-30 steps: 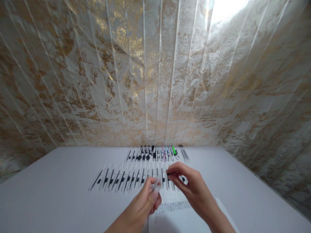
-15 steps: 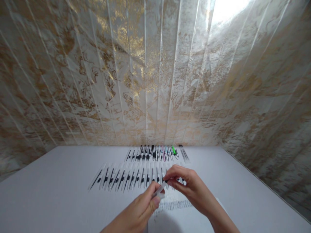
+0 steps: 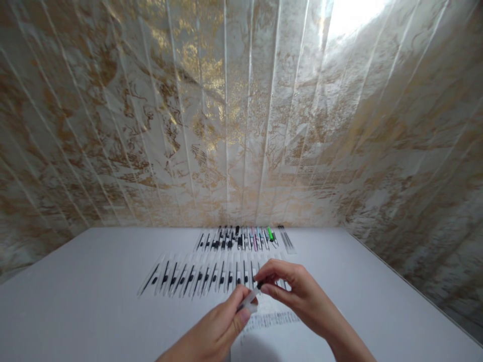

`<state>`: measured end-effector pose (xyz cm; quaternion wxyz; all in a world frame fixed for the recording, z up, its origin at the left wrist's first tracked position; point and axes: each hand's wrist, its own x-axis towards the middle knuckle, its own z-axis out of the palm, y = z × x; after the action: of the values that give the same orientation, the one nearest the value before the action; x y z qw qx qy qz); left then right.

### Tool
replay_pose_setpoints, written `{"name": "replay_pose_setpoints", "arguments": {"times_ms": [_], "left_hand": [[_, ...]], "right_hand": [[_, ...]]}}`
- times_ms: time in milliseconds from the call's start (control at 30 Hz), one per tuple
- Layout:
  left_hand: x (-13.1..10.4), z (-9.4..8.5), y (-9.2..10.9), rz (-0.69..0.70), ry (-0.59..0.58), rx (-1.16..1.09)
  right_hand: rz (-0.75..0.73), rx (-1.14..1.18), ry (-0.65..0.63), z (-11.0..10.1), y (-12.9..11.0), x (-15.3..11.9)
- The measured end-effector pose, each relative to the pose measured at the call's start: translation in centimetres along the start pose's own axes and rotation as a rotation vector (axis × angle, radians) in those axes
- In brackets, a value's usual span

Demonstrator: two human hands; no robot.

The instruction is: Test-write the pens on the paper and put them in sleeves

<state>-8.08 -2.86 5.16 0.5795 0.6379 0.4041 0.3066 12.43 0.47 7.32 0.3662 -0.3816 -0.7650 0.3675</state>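
Change noted: a second earlier the black piece (image 3: 259, 285) stood apart from the clear tube (image 3: 248, 299); by this moment it met the tube's far end, above the far edge of the paper (image 3: 281, 338); over the last half second the hands had shifted only a little. For the work in hand this meant that both hands were busy at one join; whether the piece was seated or merely touching, I could not tell.

Left hand (image 3: 224, 322): closed round the tube, thumb along its near side; right hand (image 3: 301, 285): thumb and forefinger pinched on the black piece, other fingers curled.

Surface: white table (image 3: 94, 301), spreading out on both sides of the paper; dark rows of marks ran across the paper, too small to read. A row of pens (image 3: 190, 277), clear with dark cores, lay beyond the paper and stretched well to its left; its right end was partly behind the right hand. Farther beyond the paper lay a tighter back row (image 3: 239, 243), a green marker (image 3: 270, 234) in it.

Room: creased silver-and-gold sheeting (image 3: 226, 125) rose behind everything, farthest from the paper; a bright glare (image 3: 354, 17) sat high on it.
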Motion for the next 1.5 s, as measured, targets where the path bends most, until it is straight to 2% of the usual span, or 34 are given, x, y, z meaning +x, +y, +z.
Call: {"name": "replay_pose_setpoints", "arguments": {"times_ms": [167, 400, 633, 700, 833, 933, 1067, 1267, 1433, 1500], "left_hand": [[0.5, -0.3, -0.5, 0.085, -0.121, 0.093], [0.5, -0.2, -0.8, 0.051, -0.095, 0.315], [1.0, -0.5, -0.8, 0.107, -0.139, 0.507], [1.0, -0.5, -1.0, 0.130, -0.117, 0.541], [0.9, -0.3, -1.3, 0.144, 0.004, 0.525], [0.9, -0.3, -1.4, 0.156, 0.064, 0.504], [1.2, -0.6, -2.1, 0.174, 0.023, 0.581], [1.3, -0.8, -2.5, 0.193, -0.013, 0.692], [1.2, -0.8, -2.0, 0.187, -0.006, 0.704], [1.3, -0.7, -2.0, 0.180, -0.014, 0.714]], "right_hand": [[0.059, -0.043, -0.023, 0.0, -0.2, -0.3], [0.024, -0.157, -0.032, 0.3, -0.9, -0.6], [0.164, -0.181, -0.067, 0.4, -0.1, -0.6], [0.163, -0.256, -0.067, 0.9, -0.1, -0.4], [0.157, -0.435, -0.041, 1.8, -0.4, -0.1], [0.170, -0.425, -0.036, 1.7, -0.9, -0.2], [0.092, -0.406, -0.044, 1.8, -0.8, -0.4], [0.274, -0.459, -0.049, 2.2, -0.3, 0.1], [0.155, -0.392, -0.041, 1.4, -0.7, -0.2], [0.168, -0.424, -0.049, 1.6, -0.5, -0.1]]}}
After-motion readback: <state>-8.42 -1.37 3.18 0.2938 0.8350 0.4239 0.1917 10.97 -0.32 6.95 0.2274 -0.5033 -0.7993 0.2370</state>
